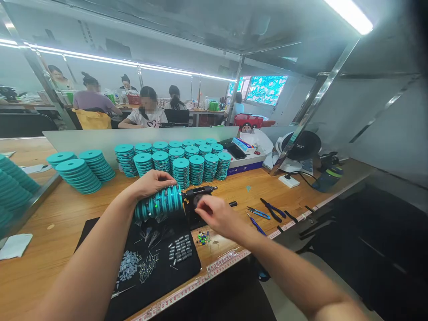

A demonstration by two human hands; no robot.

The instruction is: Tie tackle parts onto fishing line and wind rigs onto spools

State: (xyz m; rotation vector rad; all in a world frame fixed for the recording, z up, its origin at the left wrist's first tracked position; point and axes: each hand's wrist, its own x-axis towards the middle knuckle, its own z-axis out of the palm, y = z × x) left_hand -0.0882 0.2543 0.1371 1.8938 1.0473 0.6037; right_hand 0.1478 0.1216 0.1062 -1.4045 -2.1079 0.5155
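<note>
A row of teal spools [159, 204] sits side by side on a small black winding device [197, 196] in the middle of the bench. Over the top of this row my left hand [154, 182] is closed, its fingertips partly hidden behind the spools. My right hand [214, 213] is in front of the device, thumb and fingers pinched together; anything between them is too small to make out. Below lies a black mat [163, 278] with grey cylindrical weights [180, 248], small metal pins [149, 267] and pale translucent bits [129, 265]. Colourful round-headed pins [202, 237] lie at its right.
Stacks of teal spools [180, 167] line the back and left. Blue-handled pliers [273, 209], snips [259, 213] and a blue tool [257, 224] lie at right. Beyond are a phone [236, 150], a fan [301, 146] and a power strip [289, 180]. A measuring tape [220, 263] edges the bench.
</note>
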